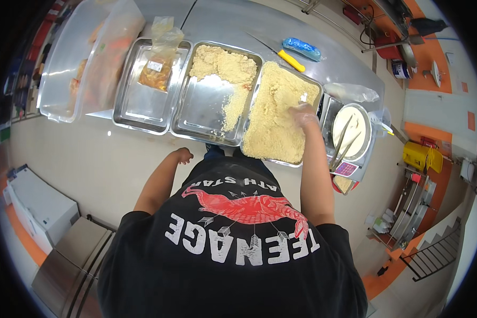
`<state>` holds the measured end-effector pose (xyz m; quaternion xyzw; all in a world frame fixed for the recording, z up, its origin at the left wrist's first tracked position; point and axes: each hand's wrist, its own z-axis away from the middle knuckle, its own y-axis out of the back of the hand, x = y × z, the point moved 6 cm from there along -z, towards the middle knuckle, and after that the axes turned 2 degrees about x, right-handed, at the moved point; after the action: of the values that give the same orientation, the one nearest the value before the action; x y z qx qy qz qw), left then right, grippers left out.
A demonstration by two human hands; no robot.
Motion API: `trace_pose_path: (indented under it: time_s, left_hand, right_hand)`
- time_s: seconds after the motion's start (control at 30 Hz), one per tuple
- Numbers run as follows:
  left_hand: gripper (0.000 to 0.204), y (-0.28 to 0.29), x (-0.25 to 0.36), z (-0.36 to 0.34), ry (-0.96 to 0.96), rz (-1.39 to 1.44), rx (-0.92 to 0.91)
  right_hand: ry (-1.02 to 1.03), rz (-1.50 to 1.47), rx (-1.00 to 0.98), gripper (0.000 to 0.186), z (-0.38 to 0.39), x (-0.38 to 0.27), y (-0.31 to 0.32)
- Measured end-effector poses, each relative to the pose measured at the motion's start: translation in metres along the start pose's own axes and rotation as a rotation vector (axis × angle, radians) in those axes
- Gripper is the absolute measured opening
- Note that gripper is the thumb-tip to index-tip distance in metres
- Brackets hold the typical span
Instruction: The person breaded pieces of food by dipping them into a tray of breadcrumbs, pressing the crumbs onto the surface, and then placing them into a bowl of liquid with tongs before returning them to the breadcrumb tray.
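Note:
My right hand (304, 115) is over the right-hand metal tray (247, 142), which is heaped with pale yellow crumbs (281, 100). The hand is blurred and dusted with crumbs, and I cannot make out its fingers or anything in them. A small whitish, shiny patch shows just beyond it. My left hand (184, 155) hangs in front of the middle metal tray (199, 108), apart from it, with loosely bent fingers and nothing in them. In that tray, crumb-coated pieces (222, 63) lie at the far end, with loose crumbs along its right side.
The left tray (138, 108) holds a clear bag of orange-brown food (156, 74). Left of it stands a large translucent tub (63, 69). Behind the crumbs lie a yellow-handled tool (291, 61) and a blue roll (302, 49). At right, metal tongs (344, 143) rest across a bowl of creamy batter (355, 124).

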<state>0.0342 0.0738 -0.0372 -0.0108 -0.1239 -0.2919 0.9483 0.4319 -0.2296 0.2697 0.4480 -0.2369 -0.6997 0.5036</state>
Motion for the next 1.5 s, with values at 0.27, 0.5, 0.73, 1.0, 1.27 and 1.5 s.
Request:
trace_pose_path:
  time_s: [0.27, 0.5, 0.73, 1.0, 1.27, 1.5]
  left_hand:
    - [0.037, -0.014, -0.017, -0.004, 0.009, 0.12, 0.022]
    - [0.037, -0.047, -0.029, 0.004, 0.055, 0.226, 0.011]
    - [0.037, -0.072, -0.027, 0.024, 0.084, 0.28, 0.026]
    - [0.033, -0.074, -0.004, 0.037, -0.006, 0.302, 0.036]
    - [0.03, -0.056, 0.029, 0.031, -0.074, 0.307, 0.076]
    - [0.032, -0.056, 0.012, 0.022, -0.045, 0.205, 0.012]
  right_hand:
    - [0.105, 0.199, -0.212, 0.041, -0.041, -0.041, -0.007]
    - [0.246, 0.296, 0.409, 0.042, -0.089, -0.029, 0.003]
    - [0.254, 0.335, 0.616, 0.032, -0.08, -0.069, -0.032]
    - [0.229, 0.394, 0.729, 0.029, -0.079, -0.051, -0.053]
    - [0.482, 0.136, 0.647, 0.032, -0.055, -0.071, -0.021]
    - [0.977, 0.509, 0.503, 0.046, -0.088, -0.096, -0.06]
